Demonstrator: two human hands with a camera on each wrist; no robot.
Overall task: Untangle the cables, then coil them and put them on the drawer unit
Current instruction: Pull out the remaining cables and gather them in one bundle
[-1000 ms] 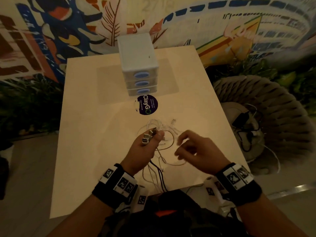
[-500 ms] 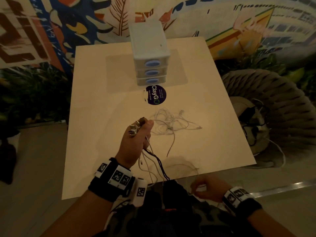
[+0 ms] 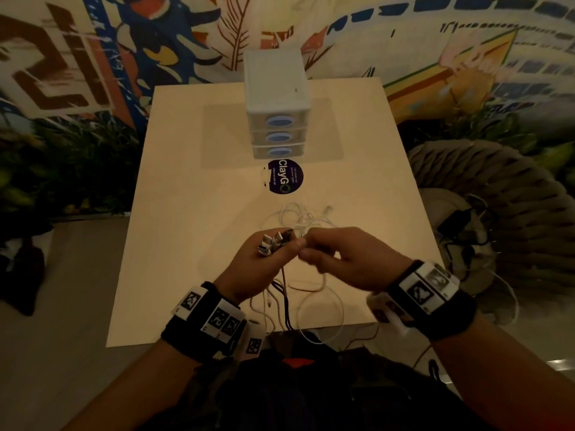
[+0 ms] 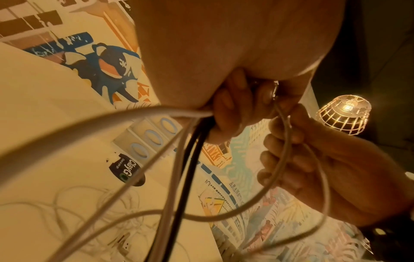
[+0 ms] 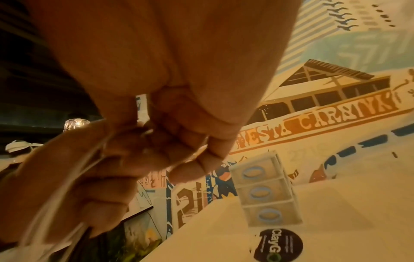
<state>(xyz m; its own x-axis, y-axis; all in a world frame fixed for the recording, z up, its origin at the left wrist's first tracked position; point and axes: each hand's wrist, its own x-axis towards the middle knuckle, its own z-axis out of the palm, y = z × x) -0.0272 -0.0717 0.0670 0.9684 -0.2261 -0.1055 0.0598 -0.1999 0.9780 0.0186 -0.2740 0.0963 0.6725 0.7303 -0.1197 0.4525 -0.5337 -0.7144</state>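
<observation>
My left hand (image 3: pixel 273 253) grips a bunch of cable plugs (image 3: pixel 275 241) above the near half of the table, with white and dark cables (image 3: pixel 281 303) hanging from it over the front edge. My right hand (image 3: pixel 314 247) meets it from the right, fingers curled, pinching a thin white cable (image 4: pixel 284 141) beside the plugs. A loose tangle of white cables (image 3: pixel 300 217) lies on the table just beyond both hands. The white three-drawer unit (image 3: pixel 275 98) with blue oval handles stands at the far middle of the table, also in the right wrist view (image 5: pixel 264 191).
A round dark sticker (image 3: pixel 282 176) lies in front of the drawer unit. The pale table (image 3: pixel 186 213) ends just under my wrists. A woven chair (image 3: pixel 497 213) with dark cables on its seat stands to the right. A painted wall runs behind.
My right hand has come up from below the table's front edge to the plugs in my left hand and now pinches a cable there. The left hand stays about where it was.
</observation>
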